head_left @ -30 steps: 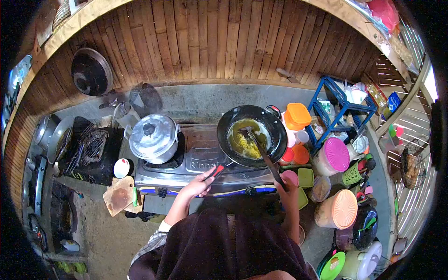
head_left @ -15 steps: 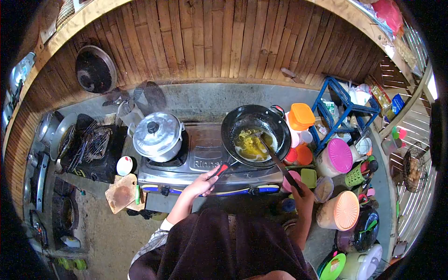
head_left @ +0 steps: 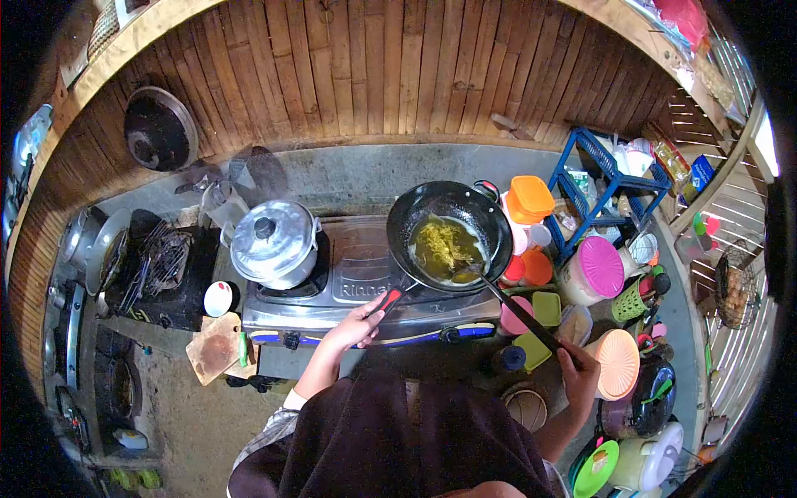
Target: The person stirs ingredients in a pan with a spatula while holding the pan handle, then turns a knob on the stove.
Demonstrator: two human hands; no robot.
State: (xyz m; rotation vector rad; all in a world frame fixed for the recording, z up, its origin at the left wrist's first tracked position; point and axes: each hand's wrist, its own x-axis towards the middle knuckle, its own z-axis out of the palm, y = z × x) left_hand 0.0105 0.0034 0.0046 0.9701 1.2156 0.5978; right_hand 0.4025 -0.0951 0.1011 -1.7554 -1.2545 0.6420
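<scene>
My left hand [head_left: 355, 327] is wrapped round the red-and-black handle [head_left: 387, 300] of a black wok [head_left: 403, 207], which sits on the right burner of the stove. Yellowish food [head_left: 444, 242] lies in oil at the middle of the wok. My right hand [head_left: 579, 371] grips the far end of a long dark cooking spatula [head_left: 531, 319]. The spatula slants down over the wok's front rim, and its rounded head dips into the oil beside the food.
A lidded aluminium pot [head_left: 274, 241] occupies the left burner of the stove [head_left: 361, 311]. Left of it are an egg [head_left: 218, 298] and a cutting board [head_left: 214, 349] with a green-handled knife. Plastic containers [head_left: 531, 199] and a blue rack [head_left: 564, 178] crowd the right side.
My right hand has swung right and down, drawing the spatula's head from the food toward the wok's front right. My left hand keeps its hold on the handle. The view has shifted slightly.
</scene>
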